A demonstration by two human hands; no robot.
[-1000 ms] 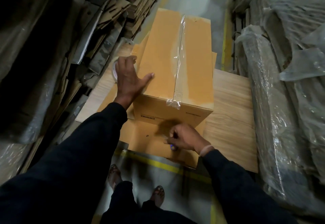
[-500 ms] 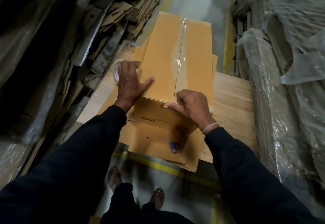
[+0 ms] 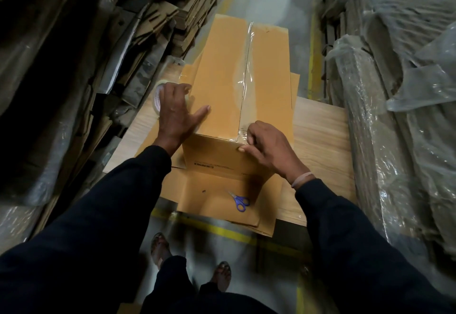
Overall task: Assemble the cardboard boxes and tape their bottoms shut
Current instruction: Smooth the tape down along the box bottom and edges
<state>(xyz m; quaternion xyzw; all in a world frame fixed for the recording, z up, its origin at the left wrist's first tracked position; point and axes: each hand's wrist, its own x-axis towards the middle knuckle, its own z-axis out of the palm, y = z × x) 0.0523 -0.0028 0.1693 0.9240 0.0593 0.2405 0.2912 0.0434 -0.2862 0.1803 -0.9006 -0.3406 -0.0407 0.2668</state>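
A tall brown cardboard box stands at the middle of the pale wood-grain worktop, on flat brown cardboard sheets that reach the worktop's near edge. A strip of clear tape runs along the box's top seam, from far end to near end. Small blue-handled scissors lie on the sheets before the box. A roll of clear tape sits left of the box, near the worktop's left edge.

Dim warehouse aisle. Grey concrete floor seen at top centre and bottom centre, marked with yellow lines. Flattened cardboard stacks piled along left of frame. Plastic-wrapped bundles stacked along right. Light wood-grain surface placed at centre right.
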